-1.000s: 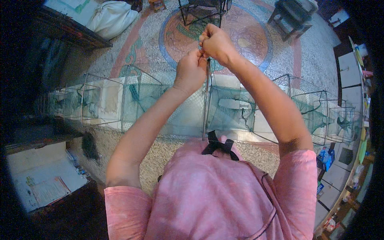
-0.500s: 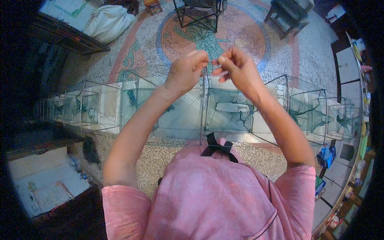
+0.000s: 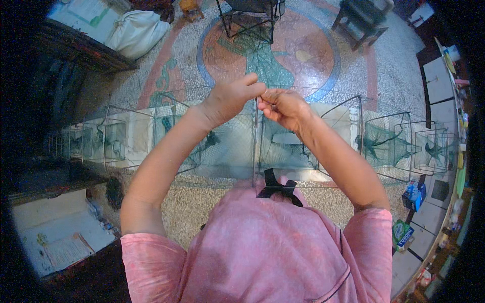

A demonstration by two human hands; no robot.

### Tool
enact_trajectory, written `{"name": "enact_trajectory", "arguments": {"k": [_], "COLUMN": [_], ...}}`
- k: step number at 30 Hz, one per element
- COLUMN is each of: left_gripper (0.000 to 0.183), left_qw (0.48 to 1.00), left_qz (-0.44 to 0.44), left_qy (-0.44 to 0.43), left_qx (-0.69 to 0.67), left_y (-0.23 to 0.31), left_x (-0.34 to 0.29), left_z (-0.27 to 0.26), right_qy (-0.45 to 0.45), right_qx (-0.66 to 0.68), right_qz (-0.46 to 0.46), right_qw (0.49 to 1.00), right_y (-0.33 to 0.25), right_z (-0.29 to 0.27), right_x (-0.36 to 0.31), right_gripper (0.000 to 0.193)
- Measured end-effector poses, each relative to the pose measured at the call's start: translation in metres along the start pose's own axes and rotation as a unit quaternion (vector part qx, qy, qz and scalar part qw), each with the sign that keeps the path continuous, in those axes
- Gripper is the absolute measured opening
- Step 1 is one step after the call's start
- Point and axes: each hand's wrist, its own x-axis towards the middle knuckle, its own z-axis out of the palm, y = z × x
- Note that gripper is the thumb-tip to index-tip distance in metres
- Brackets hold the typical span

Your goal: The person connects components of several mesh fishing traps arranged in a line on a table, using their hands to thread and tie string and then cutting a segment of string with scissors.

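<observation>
A long green net trap (image 3: 222, 144) with dark rectangular wire frames stretches from left to right in front of me. My left hand (image 3: 233, 97) is closed at the top of a middle frame (image 3: 255, 139), its thumb and fingers pressed together. Against its fingertips my right hand (image 3: 285, 107) pinches at the same spot, its other fingers curled. Whatever lies between the fingertips is too small to make out. Netting and dark mesh funnels (image 3: 386, 139) show inside the trap's sections.
Beyond the trap stand a black folding chair (image 3: 250, 20), a dark stool (image 3: 361, 22) and a small wooden stool (image 3: 191, 10). A white sack (image 3: 137, 33) rests at the far left. Packets (image 3: 414, 194) and a cluttered shelf (image 3: 454, 202) line the right side.
My hands have come lower and closer together. The right hand's fingers, spread apart before, are now curled into a pinch touching the left fingertips.
</observation>
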Motion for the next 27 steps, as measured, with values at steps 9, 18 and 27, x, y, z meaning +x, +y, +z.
{"name": "enact_trajectory", "arguments": {"k": [9, 18, 27], "left_gripper": [0.012, 0.012, 0.014], "left_qw": [0.999, 0.997, 0.989], "left_qz": [-0.015, -0.060, -0.071], "left_qy": [0.008, 0.018, 0.098], "left_qx": [-0.028, -0.052, -0.082], "left_y": [-0.002, -0.001, -0.003], "left_x": [-0.003, -0.004, -0.004], "left_z": [0.005, 0.009, 0.020], "right_qy": [0.045, -0.040, -0.102], "right_qx": [-0.078, -0.026, 0.067], "right_qz": [-0.108, -0.019, 0.017], "right_qw": [0.990, 0.999, 0.992], "right_y": [0.008, -0.007, -0.005], "right_z": [0.014, 0.000, 0.001], "right_x": [-0.012, -0.006, 0.007], "right_gripper": [0.016, 0.009, 0.009]}}
